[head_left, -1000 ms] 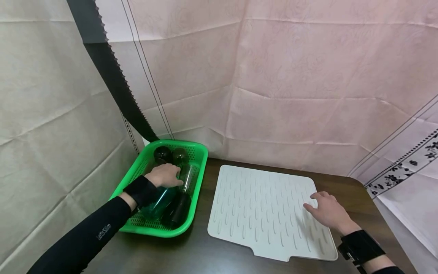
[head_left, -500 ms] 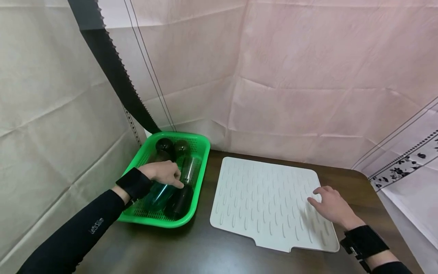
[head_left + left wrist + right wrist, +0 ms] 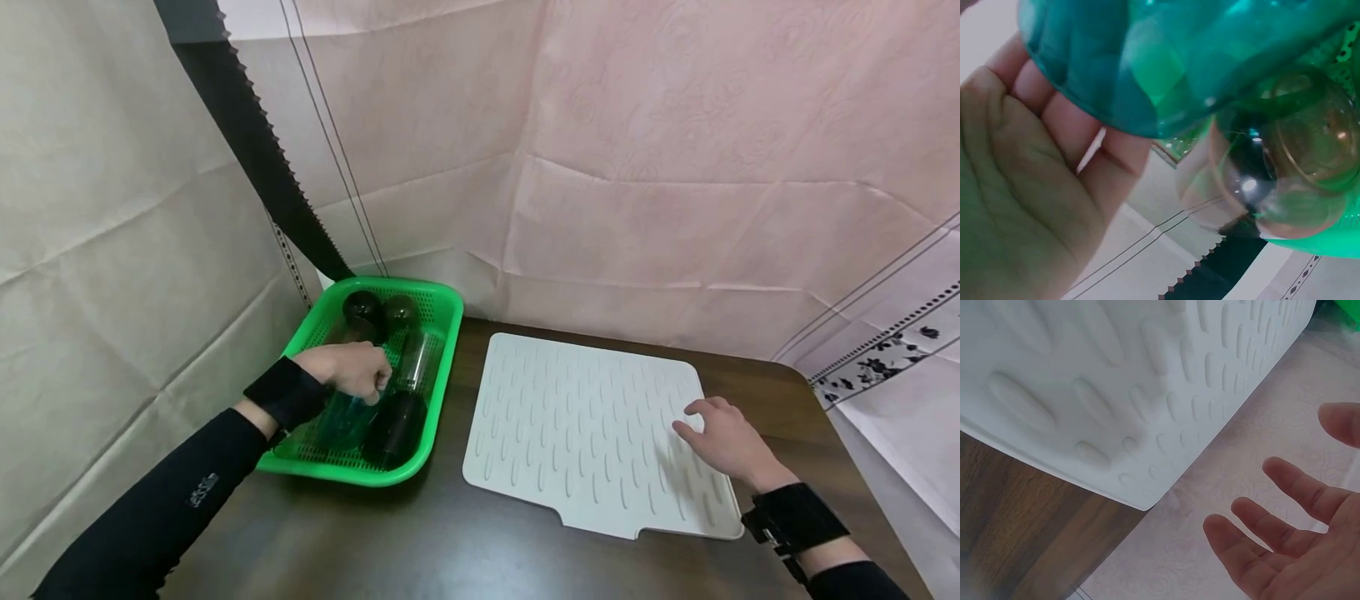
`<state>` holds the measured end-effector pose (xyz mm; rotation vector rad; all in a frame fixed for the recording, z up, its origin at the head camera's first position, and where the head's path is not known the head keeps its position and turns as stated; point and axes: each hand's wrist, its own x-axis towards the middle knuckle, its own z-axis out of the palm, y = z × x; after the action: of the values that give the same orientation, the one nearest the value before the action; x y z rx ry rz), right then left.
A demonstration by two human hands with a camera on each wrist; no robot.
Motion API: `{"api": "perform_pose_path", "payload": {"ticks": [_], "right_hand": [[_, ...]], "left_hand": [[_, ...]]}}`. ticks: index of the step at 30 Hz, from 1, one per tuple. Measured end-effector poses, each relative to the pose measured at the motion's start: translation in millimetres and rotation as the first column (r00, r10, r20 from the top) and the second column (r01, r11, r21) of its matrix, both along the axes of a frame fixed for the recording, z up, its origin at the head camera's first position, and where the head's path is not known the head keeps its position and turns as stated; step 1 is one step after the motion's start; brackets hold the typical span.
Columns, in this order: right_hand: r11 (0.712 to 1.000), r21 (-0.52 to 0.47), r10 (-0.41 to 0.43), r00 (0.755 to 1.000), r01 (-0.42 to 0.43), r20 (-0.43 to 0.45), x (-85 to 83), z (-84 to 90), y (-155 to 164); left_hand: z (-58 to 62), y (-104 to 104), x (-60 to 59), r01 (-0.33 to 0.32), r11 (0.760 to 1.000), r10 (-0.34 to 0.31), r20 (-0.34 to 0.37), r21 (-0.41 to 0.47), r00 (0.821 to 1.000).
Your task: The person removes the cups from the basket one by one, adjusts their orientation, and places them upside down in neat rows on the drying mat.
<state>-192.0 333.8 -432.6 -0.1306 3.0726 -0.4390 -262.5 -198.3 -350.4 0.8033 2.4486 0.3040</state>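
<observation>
In the head view my left hand [image 3: 350,369] is inside the green basket [image 3: 447,367], fingers curled at a see-through teal cup [image 3: 343,423] that it partly hides. The left wrist view shows the cup's smooth rounded edge [image 3: 1147,75] close up, with my fingers bent in behind it. Beside the cup lie a dark, rounded vessel [image 3: 395,429] and a clear cylinder [image 3: 417,362]. Over the right edge of the white ribbed mat [image 3: 585,433], my right hand [image 3: 723,442] hovers with fingers apart and holds nothing.
Two round dark glassy pieces, one black [image 3: 363,310] and one smoky [image 3: 401,312], lie at the basket's back end. A brown wooden table [image 3: 420,542] carries basket and mat. Pale cloth [image 3: 637,208] hangs behind and on the left.
My left hand's fingers have drawn in from spread to curled, and the hand has shifted slightly left over the cup. The whole head view has moved upward. My right hand keeps its pose.
</observation>
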Motion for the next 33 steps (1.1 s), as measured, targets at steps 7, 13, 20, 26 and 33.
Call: {"api": "perform_pose_path", "payload": {"ticks": [7,13,20,26,33], "right_hand": [[0.999,-0.030,0.009,1.000,-0.009,-0.010,-0.5,-1.6,-3.4],[0.996,-0.087,0.025,0.999,-0.028,-0.030,1.4,-2.4,-8.7],[0.990,-0.139,0.012,0.999,-0.016,-0.033,5.7,0.3,-20.8],[0.983,-0.179,0.027,0.998,-0.036,-0.051,10.6,5.2,-37.2],[0.961,-0.253,0.108,0.994,-0.110,-0.023,13.4,10.3,-58.7]], "left_hand": [[16.3,-10.0,3.0,-0.044,0.982,0.052,-0.039,0.184,0.998],[24.8,-16.4,9.9,-0.131,0.904,0.163,-0.045,0.408,0.986],[12.7,10.0,37.6,-0.292,0.760,0.307,0.076,0.580,0.949],[-3.3,53.8,64.9,-0.410,0.636,0.417,0.157,0.654,0.895],[-31.7,100.7,100.5,-0.536,0.365,0.465,0.350,0.761,0.813]]}}
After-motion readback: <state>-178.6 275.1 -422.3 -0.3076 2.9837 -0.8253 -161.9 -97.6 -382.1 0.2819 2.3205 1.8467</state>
